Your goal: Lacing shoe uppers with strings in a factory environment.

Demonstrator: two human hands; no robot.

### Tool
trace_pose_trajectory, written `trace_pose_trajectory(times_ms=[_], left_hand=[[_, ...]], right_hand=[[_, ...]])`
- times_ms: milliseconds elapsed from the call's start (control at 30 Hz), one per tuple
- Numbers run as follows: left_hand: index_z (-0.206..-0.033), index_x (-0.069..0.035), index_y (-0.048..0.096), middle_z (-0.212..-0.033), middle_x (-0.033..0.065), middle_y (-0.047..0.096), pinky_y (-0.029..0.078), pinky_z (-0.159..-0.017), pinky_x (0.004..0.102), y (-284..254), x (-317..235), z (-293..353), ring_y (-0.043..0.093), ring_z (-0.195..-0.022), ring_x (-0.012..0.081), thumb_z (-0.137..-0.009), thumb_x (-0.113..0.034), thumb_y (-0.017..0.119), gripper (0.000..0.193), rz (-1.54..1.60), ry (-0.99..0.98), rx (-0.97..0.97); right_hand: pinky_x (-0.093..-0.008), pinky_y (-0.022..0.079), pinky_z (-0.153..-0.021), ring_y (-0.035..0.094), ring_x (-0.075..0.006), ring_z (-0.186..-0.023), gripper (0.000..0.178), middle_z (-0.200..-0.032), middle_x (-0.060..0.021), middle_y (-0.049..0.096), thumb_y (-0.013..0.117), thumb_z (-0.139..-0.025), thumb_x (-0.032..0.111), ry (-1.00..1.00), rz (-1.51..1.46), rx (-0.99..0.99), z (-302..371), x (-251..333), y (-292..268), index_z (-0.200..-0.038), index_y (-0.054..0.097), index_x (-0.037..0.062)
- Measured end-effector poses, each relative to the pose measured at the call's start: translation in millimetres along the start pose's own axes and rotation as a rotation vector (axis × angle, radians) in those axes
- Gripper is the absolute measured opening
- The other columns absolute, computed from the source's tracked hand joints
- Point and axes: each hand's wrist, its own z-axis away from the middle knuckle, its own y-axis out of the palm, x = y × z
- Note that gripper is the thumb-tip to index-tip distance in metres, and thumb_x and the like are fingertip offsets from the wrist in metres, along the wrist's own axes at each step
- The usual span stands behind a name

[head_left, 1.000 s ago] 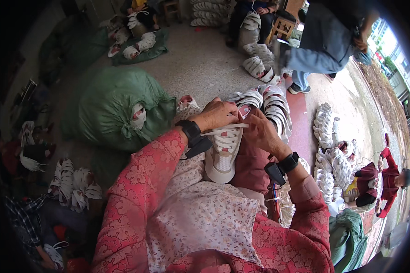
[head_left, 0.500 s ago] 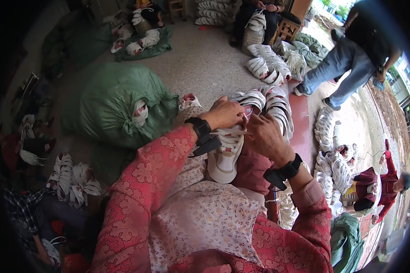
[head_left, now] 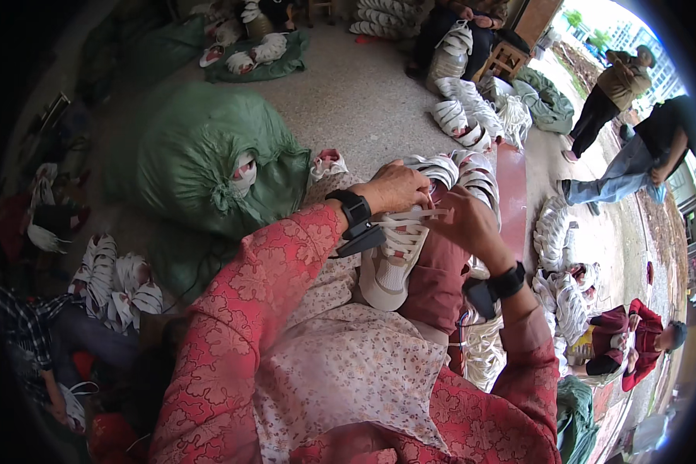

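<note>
A white and beige sneaker (head_left: 384, 280) rests on my lap, toe toward me, with a pale flat shoelace (head_left: 404, 224) crossing its front. My left hand (head_left: 394, 188) is closed at the shoe's upper end, its bent fingertips pressed against the top of the lacing. Closed beside it, my right hand (head_left: 470, 223) pinches the shoelace, and a short band of lace runs between the shoe and these fingers. The exact fingertip contact is partly hidden. Beneath the shoe lie my floral apron (head_left: 340, 348) and reddish trousers (head_left: 433, 290).
A bulging green sack (head_left: 201, 162) stands at the left. Nested rows of white shoes (head_left: 472, 116) lie ahead, with more white shoes (head_left: 553, 236) along the right. Bundled white laces (head_left: 483, 356) hang by my right leg. Several people sit or stand around, one in jeans (head_left: 619, 174) outside.
The view has shifted slightly. My right hand has turned and drawn a band of lace outward, while my left stays at the shoe's top. Outside, the person in jeans has moved farther off.
</note>
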Motion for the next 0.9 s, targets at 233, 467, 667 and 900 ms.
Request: trace_pose_trajectory(times_ms=[233, 467, 667, 900], left_hand=[[-0.088, -0.021, 0.075, -0.095, -0.0002, 0.073, 0.033, -0.101, 0.0365, -6, -9, 5, 0.066, -0.098, 0.0167, -0.081, -0.034, 0.062, 0.02, 0.042, -0.043, 0.062], [-0.08, -0.027, 0.076, -0.091, -0.0057, 0.072, 0.029, -0.097, 0.0385, 3, -8, 5, 0.064, -0.093, 0.0127, -0.08, -0.033, 0.063, 0.015, 0.002, -0.137, 0.069], [-0.088, -0.016, 0.074, -0.089, 0.0023, 0.07, 0.038, -0.089, 0.0373, -1, -5, 6, 0.063, -0.091, 0.0177, -0.08, -0.021, 0.064, 0.013, 0.224, -0.09, -0.135], [-0.079, 0.001, 0.062, -0.069, 0.004, 0.057, 0.044, -0.06, 0.0321, 3, 13, 89, 0.053, -0.065, 0.0176, -0.084, -0.022, 0.072, 0.026, 0.382, -0.176, -0.409]], right_hand=[[-0.0364, 0.05, -0.06, 0.063, -0.0238, -0.064, 0.023, -0.07, -0.0083, 0.063, 0.076, -0.078, 0.026, 0.055, -0.308, 0.325, 13, -23, -5, -0.08, 0.065, 0.0062], [-0.0389, 0.047, -0.055, 0.062, -0.0283, -0.063, 0.019, -0.068, -0.0106, 0.062, 0.076, -0.072, 0.02, -0.233, -0.071, 0.068, 22, 11, -5, -0.073, 0.062, 0.0069], [-0.0389, 0.049, -0.058, 0.065, -0.0285, -0.068, 0.025, -0.074, -0.0102, 0.066, 0.077, -0.072, 0.028, 0.108, -0.08, 0.314, 0, 0, -28, -0.08, 0.066, 0.007], [-0.0428, 0.05, -0.058, 0.062, -0.0335, -0.066, 0.029, -0.073, -0.0139, 0.063, 0.071, -0.077, 0.037, -0.076, -0.065, 0.176, 17, -84, 46, -0.08, 0.067, 0.0086]])
